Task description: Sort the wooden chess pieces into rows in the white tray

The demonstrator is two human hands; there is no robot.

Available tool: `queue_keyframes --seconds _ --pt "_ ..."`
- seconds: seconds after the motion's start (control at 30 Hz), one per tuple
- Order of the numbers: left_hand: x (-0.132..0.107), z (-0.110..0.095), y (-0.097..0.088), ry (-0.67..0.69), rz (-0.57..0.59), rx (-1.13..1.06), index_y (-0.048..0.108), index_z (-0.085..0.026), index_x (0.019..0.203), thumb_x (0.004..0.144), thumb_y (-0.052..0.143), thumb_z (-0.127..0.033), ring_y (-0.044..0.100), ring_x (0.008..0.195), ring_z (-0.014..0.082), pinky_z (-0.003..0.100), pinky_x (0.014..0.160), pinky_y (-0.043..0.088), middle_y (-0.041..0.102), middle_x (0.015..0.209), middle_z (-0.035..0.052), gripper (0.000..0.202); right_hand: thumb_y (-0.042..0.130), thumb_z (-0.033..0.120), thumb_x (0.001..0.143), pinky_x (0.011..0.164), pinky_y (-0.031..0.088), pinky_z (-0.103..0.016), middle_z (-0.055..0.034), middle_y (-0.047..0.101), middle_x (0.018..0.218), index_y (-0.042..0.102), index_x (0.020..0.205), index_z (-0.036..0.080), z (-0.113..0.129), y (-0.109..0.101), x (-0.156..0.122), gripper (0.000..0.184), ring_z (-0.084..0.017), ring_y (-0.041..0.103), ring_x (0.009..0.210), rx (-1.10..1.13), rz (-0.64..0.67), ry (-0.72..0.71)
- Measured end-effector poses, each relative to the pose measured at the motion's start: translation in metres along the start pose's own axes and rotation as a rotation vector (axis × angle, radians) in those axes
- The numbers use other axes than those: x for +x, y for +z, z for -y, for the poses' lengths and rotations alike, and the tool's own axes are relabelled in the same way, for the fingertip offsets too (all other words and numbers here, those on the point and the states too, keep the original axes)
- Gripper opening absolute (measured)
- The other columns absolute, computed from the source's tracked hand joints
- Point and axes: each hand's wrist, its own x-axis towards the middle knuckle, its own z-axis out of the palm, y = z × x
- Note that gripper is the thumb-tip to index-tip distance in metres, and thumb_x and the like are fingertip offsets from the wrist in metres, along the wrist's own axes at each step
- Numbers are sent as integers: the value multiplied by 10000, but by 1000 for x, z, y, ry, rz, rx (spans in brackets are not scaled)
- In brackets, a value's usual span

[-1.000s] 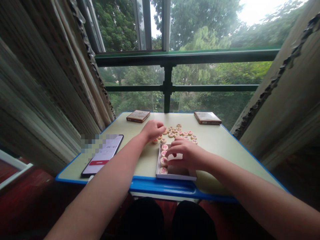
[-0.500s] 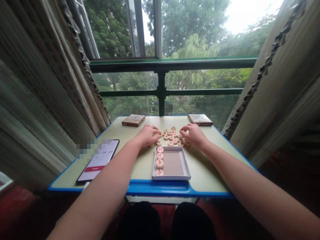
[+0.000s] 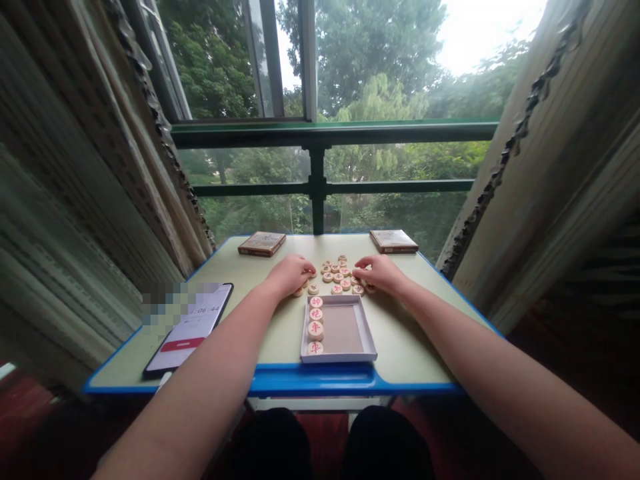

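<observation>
Domestic room, window-side seat: a home, as far as I can tell.
Long curtains (image 3: 540, 160), one beyond the table's left edge, one beyond its right; window (image 3: 309, 60) and green railing (image 3: 400, 133) past the far edge, trees (image 3: 375, 47) outside; reddish floor (image 3: 30, 423) below; small blue-rimmed table (image 3: 425, 360) above my knees (image 3: 277, 440); phone (image 3: 195, 327) near its left edge, round game pieces (image 3: 339, 277) around its middle.

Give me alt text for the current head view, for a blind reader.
A person's left hand and right hand reach into opposite sides of scattered round cream pieces on a pale green table edged in blue. Nearer, a shallow, open white box holds a column of four cream discs with red characters.
</observation>
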Motion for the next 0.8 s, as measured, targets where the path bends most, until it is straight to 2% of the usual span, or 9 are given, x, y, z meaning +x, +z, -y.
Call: queue_keyframes --seconds 0.1,0.2,0.3,0.4,0.5,0.6,0.7,0.8 --pt "-1 0 0 -7 -7 16 712 -193 941 795 520 -301 600 823 189 264 775 445 655 903 83 264 529 295 777 706 445 -232 -72 714 902 717 916 146 0 -2 0 278 -185 635 830 48 -9 66" --pt "0 1 0 -11 11 30 717 -186 915 800 507 -332 601 820 194 272 779 442 658 904 94 280 514 197 753 685 446 -222 -67 715 905 708 957 143 -1 -6 1 287 -175 638 807 51 26 110" --pt "1 1 0 -32 29 17 715 -184 898 788 525 -332 597 821 194 266 766 441 670 895 92 264 525 180 749 706 447 -227 -69 711 934 707 966 152 -2 -8 2 284 -182 636 830 -2 70 75" --pt "1 0 0 -82 35 -51 702 -187 880 771 555 -319 601 803 185 254 723 446 682 865 73 225 527 205 776 745 448 -232 -71 700 986 694 993 152 -3 -5 3 279 -183 630 871 -29 25 36" --pt "-1 -2 1 -149 26 -194 677 -178 884 753 585 -323 600 714 155 228 622 452 683 832 55 217 555 242 776 758 452 -233 -71 695 996 688 999 151 -5 -1 3 276 -179 630 872 -27 -6 24" --pt "-2 -4 2 -183 10 -310 645 -177 954 713 633 -341 572 575 108 197 497 425 673 830 38 291 577 283 774 742 460 -235 -64 697 980 684 1005 158 -7 2 3 283 -168 634 825 2 -11 3" --pt "-3 -5 4 -226 44 -378 624 -174 994 707 644 -345 505 415 70 189 408 374 633 710 4 335 588 305 771 724 465 -239 -61 699 964 683 1005 158 -8 4 4 292 -159 631 781 37 6 -22" --pt "-4 -7 4 -254 92 -426 629 -164 974 724 627 -353 476 359 71 189 365 332 590 619 -13 314 591 294 768 711 464 -233 -59 700 953 686 1003 157 -7 3 4 288 -156 629 779 71 31 -7"
